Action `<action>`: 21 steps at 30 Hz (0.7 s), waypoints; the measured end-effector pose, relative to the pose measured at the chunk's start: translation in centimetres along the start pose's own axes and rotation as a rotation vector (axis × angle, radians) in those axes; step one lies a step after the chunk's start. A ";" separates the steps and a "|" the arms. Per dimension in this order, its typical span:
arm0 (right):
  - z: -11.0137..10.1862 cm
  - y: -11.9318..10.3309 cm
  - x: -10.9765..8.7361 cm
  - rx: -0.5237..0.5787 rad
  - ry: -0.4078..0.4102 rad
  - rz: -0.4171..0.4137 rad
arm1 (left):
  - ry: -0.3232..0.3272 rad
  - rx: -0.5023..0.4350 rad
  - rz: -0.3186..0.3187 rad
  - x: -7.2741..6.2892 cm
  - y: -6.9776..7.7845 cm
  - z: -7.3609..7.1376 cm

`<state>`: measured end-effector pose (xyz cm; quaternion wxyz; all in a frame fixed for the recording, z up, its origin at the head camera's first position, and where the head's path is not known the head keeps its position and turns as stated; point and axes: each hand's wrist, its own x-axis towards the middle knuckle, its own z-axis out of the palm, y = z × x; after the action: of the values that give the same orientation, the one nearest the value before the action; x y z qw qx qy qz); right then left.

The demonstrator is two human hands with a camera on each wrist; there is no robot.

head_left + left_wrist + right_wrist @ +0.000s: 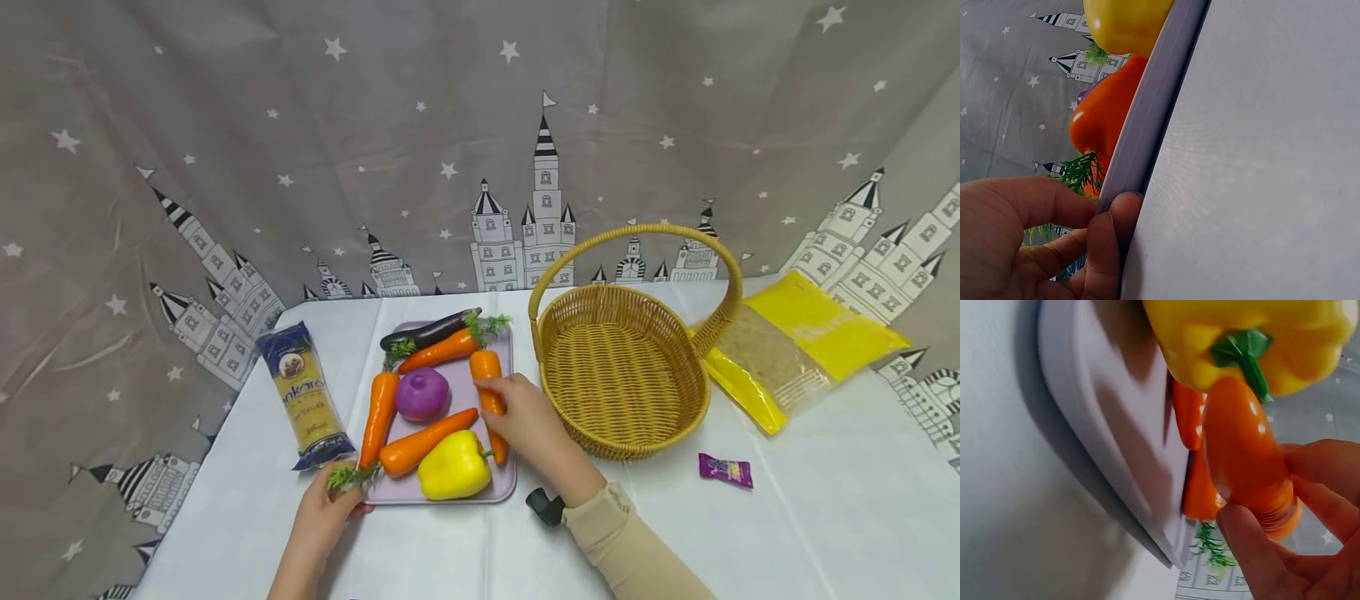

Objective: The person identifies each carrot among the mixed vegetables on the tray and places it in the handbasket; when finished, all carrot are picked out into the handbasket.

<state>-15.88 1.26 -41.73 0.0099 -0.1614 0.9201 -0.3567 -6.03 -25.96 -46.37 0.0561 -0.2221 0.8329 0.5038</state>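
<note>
A pale purple tray holds toy vegetables: a yellow bell pepper, a purple onion, an eggplant and several carrots. My left hand pinches the tray's front-left corner; in the left wrist view its fingers meet at the rim. Beside that hand are the green leaves of the left carrot. Along the tray's right side, my right hand grips a carrot between thumb and fingers. In the right wrist view this carrot has its tip by the pepper's stem.
A wicker basket with a tall handle stands right of the tray. Behind it at right lies a yellow bag, and in front a small purple wrapped candy. A pasta pack lies left of the tray. A patterned grey curtain hangs behind.
</note>
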 end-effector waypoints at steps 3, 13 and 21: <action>-0.5 -0.2 -0.2 0.000 0.024 -0.005 | 0.000 0.017 -0.009 0.0 -0.1 0.0; -3.2 -1.6 -1.7 0.078 0.102 -0.064 | -0.022 0.057 -0.020 0.1 -0.2 0.0; -5.6 -1.9 -3.6 0.162 0.178 -0.097 | -0.024 0.054 -0.014 0.4 -0.1 0.2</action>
<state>-12.70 4.73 -36.64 -0.0761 -0.1721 0.8765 -0.4430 -6.32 -25.98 -46.68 0.0757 -0.2203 0.8437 0.4835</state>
